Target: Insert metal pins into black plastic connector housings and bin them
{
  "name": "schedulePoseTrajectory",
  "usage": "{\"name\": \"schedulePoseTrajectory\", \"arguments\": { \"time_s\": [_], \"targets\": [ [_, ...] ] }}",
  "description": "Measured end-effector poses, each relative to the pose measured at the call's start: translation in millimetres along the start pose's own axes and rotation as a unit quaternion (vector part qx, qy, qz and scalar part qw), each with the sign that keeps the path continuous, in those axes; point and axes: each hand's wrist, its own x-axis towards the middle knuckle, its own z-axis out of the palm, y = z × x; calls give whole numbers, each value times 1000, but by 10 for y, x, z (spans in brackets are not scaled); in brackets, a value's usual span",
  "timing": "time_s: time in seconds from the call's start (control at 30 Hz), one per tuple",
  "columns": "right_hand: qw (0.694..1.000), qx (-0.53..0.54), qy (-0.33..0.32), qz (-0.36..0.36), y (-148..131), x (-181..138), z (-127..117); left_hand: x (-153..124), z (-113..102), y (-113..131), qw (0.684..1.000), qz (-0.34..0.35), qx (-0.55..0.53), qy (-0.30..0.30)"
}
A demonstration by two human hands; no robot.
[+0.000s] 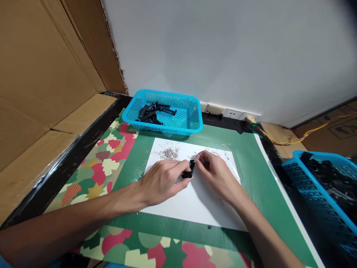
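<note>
My left hand [167, 178] is closed, with a small black plastic part [188, 170] pinched between thumb and fingers. Just to its right, my right hand [213, 169] is closed on a thin metal tool [201, 158] that looks like tweezers or a pick; its exact kind is unclear. The tool's tip points up and left, close to the black part. Both hands are over a white sheet [192, 203]. Behind my left hand lies a heap of tiny shiny metal pieces [169, 153]. A few more metal pieces [214, 152] lie beyond my right hand.
A blue basket [178, 129] holding black plastic parts [153, 111] stands at the back against the wall. Another blue basket [312, 178], full of black parts, is at the right. Cardboard [41, 74] walls the left side. Yellow wires [295, 141] run from the sockets [232, 113].
</note>
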Motion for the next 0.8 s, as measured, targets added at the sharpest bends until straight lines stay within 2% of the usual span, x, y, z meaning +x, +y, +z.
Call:
{"name": "schedulePoseTrajectory", "arguments": {
  "time_s": [0.3, 0.5, 0.8],
  "targets": [
    [1000, -20, 21, -8, 12, 10, 59, -1, -6, 4, 1000, -3, 4, -4],
    [999, -10, 7, -30, -1, -8, 16, 2, -10, 27, 1000, -10, 3, -2],
    [998, -15, 33, -43, 42, 13, 34, -6, 2, 11, 1000, -15, 8, -5]
  ]
}}
